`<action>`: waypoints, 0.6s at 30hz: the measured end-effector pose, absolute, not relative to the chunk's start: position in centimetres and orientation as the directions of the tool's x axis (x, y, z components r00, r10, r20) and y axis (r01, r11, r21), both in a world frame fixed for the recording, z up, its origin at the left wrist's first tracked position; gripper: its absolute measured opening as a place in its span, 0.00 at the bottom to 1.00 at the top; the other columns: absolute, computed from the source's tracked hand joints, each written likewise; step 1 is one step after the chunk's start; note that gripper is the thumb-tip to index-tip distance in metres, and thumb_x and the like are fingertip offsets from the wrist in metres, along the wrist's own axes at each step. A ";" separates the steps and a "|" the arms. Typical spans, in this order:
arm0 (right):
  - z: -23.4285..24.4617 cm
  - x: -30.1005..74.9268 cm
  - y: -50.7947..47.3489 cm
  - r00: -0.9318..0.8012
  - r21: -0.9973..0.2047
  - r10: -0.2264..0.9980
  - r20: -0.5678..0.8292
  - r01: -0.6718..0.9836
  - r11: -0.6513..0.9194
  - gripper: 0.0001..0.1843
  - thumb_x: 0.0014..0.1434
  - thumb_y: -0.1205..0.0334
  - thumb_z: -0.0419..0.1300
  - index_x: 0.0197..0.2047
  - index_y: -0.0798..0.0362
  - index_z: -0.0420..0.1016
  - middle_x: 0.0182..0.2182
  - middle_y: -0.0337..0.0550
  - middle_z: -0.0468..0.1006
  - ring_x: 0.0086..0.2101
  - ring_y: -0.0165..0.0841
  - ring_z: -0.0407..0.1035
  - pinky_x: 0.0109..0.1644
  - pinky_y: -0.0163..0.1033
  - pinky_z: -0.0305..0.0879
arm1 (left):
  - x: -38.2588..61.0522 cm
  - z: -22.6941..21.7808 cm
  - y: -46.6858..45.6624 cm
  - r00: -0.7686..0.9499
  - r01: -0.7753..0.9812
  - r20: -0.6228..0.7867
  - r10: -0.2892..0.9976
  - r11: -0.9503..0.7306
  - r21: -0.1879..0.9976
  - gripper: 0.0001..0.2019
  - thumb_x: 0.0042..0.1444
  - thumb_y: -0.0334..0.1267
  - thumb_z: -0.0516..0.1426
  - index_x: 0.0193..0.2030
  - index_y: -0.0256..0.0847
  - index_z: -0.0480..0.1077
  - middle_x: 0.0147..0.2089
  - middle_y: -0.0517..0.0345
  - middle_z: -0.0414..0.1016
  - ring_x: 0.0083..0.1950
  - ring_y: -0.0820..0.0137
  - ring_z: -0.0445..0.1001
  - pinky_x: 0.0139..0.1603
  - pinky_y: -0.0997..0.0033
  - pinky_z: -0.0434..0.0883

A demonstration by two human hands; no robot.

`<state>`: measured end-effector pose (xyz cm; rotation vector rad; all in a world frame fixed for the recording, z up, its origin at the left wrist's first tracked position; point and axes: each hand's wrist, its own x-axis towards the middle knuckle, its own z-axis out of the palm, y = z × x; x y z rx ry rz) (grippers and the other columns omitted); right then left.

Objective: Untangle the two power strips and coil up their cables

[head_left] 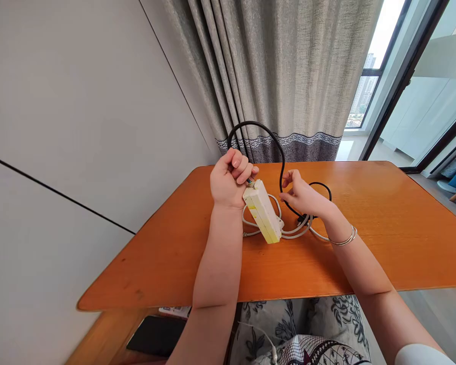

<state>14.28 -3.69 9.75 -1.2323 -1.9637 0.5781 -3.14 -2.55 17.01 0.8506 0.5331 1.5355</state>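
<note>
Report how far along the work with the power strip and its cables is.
Done: nothing looks tidied yet; the white cable lies in loose loops on the table. In hand: the left hand grips one end of the power strip, while the right hand pinches the arching black cable. Left: both cables remain slack and tangled.

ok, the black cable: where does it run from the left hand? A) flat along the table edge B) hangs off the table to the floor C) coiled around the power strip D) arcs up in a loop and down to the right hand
D: from the left hand, at the raised end of the power strip, the black cable arcs up in a loop and drops to the right hand.
</note>
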 end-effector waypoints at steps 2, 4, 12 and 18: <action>9.8 13.7 -4.2 -0.364 -0.601 0.913 0.187 0.692 0.399 0.21 0.63 0.66 0.54 0.59 0.57 0.59 0.47 0.55 0.77 0.37 0.35 0.75 0.42 0.40 0.68 | -3.4 16.9 -2.2 -0.033 -0.645 0.203 0.979 -0.176 0.744 0.24 0.65 0.42 0.55 0.21 0.41 0.49 0.16 0.71 0.41 0.14 0.81 0.44 0.25 0.79 0.70; 10.1 13.3 -5.0 -0.437 -0.437 0.899 0.029 0.804 0.404 0.17 0.64 0.66 0.52 0.56 0.56 0.65 0.42 0.54 0.81 0.36 0.39 0.76 0.39 0.40 0.65 | -3.8 16.8 -1.8 -0.078 -0.666 0.205 0.976 -0.204 0.718 0.23 0.65 0.41 0.55 0.21 0.41 0.50 0.16 0.71 0.41 0.14 0.81 0.44 0.25 0.79 0.70; 13.2 13.4 -7.5 -0.395 -0.283 0.899 0.191 0.855 0.436 0.14 0.71 0.59 0.49 0.41 0.53 0.75 0.37 0.48 0.81 0.35 0.37 0.73 0.34 0.38 0.55 | -3.2 15.6 -0.8 -0.085 -0.498 0.350 0.933 -0.344 0.796 0.21 0.63 0.44 0.59 0.22 0.40 0.58 0.19 0.67 0.60 0.18 0.79 0.61 0.28 0.78 0.71; 14.0 13.8 -8.5 -0.349 -0.408 0.798 0.492 0.717 0.565 0.13 0.69 0.59 0.53 0.41 0.52 0.78 0.33 0.44 0.79 0.33 0.33 0.70 0.36 0.37 0.59 | -2.5 14.4 -1.0 0.103 -0.301 0.529 0.842 -0.480 0.824 0.19 0.59 0.50 0.62 0.25 0.38 0.66 0.34 0.53 0.80 0.37 0.69 0.79 0.42 0.71 0.74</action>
